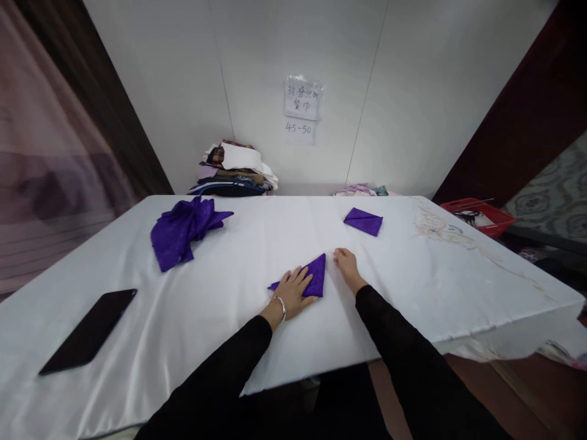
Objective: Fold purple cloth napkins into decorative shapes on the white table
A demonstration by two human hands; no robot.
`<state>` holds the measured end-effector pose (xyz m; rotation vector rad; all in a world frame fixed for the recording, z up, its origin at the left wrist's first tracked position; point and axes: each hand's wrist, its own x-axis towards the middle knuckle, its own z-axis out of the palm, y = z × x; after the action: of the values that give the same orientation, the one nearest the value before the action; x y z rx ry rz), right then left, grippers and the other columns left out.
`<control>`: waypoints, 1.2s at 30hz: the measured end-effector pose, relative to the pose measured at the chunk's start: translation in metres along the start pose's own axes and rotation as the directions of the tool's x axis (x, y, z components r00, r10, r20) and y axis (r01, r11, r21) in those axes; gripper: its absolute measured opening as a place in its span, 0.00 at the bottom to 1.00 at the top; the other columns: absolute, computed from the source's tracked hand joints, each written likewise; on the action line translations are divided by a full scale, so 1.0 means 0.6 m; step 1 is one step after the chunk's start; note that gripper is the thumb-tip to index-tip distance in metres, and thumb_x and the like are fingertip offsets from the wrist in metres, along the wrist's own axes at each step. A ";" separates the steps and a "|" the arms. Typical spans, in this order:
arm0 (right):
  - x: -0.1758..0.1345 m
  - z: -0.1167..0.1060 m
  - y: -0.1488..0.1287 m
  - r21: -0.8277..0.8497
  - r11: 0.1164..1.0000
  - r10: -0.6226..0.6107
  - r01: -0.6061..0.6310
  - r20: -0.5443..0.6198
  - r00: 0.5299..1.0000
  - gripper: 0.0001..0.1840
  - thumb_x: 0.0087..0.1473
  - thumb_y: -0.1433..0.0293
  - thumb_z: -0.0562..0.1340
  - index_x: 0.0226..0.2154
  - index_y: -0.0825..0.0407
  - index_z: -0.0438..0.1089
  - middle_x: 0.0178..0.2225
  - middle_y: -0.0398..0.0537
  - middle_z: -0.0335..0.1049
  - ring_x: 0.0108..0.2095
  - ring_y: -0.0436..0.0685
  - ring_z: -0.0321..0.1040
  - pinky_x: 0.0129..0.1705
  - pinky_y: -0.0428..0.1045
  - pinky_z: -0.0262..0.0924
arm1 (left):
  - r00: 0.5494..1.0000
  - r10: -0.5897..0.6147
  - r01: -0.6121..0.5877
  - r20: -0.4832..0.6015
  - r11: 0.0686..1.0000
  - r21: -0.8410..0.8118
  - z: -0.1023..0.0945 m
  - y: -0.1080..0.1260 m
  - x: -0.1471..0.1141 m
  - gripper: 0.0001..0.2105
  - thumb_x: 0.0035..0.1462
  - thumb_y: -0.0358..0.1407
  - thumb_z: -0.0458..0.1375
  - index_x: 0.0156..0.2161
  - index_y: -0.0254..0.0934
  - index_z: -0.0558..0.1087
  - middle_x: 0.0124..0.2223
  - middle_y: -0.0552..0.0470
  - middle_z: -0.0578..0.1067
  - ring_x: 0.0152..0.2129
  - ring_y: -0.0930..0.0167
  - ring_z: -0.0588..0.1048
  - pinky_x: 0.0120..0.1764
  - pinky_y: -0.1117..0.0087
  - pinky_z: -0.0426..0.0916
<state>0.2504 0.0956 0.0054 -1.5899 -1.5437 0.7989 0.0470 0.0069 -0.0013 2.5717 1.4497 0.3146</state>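
Observation:
A purple cloth napkin (316,275), folded into a triangle-like shape, lies near the middle of the table. Spread flat over its left part is my left hand (293,293), fingers apart, pressing it down and covering some of it. Just right of the napkin's upper point, apart from it, my right hand (347,267) has its fingers curled in, with nothing visible in them. Farther back on the right rests a folded purple napkin (364,221). A crumpled heap of purple napkins (186,229) sits at the back left.
A white satin cloth (220,342) covers the table. On its left lies a dark tablet-like slab (89,330). Folded clothes (236,168) are stacked behind the far edge, below a handwritten wall sign (302,101). Beyond the right edge stands a red basket (493,223).

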 end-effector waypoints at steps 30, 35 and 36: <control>0.015 0.020 -0.029 -0.083 0.989 0.144 -0.126 0.275 0.951 0.12 0.45 0.76 0.55 0.14 0.53 0.60 0.06 0.35 0.52 0.10 0.46 0.51 0.16 0.42 0.46 | 1.000 -0.017 0.018 -0.016 0.999 0.032 -0.004 0.006 0.002 0.31 0.56 0.56 0.41 0.59 0.40 0.58 0.62 0.46 0.56 0.59 0.59 0.51 0.58 0.49 0.41; 0.017 0.018 -0.035 -0.134 0.984 0.151 -0.116 0.287 0.946 0.11 0.44 0.77 0.55 0.15 0.53 0.61 0.07 0.35 0.54 0.10 0.46 0.52 0.15 0.42 0.47 | 0.994 -0.054 0.060 -0.095 0.996 0.067 -0.020 0.026 0.031 0.27 0.57 0.55 0.42 0.46 0.36 0.70 0.50 0.42 0.70 0.54 0.60 0.60 0.58 0.49 0.41; 0.017 0.019 -0.036 -0.146 0.983 0.152 -0.114 0.284 0.947 0.10 0.44 0.77 0.55 0.16 0.53 0.61 0.08 0.35 0.55 0.10 0.46 0.53 0.15 0.42 0.47 | 0.991 -0.060 0.070 -0.120 0.994 0.082 -0.021 0.031 0.038 0.25 0.58 0.52 0.42 0.43 0.35 0.71 0.47 0.42 0.71 0.52 0.60 0.61 0.58 0.50 0.42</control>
<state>0.2304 0.1061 0.0191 -1.7440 -1.7394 1.0703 0.0703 0.0176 0.0174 2.6059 1.6177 0.4099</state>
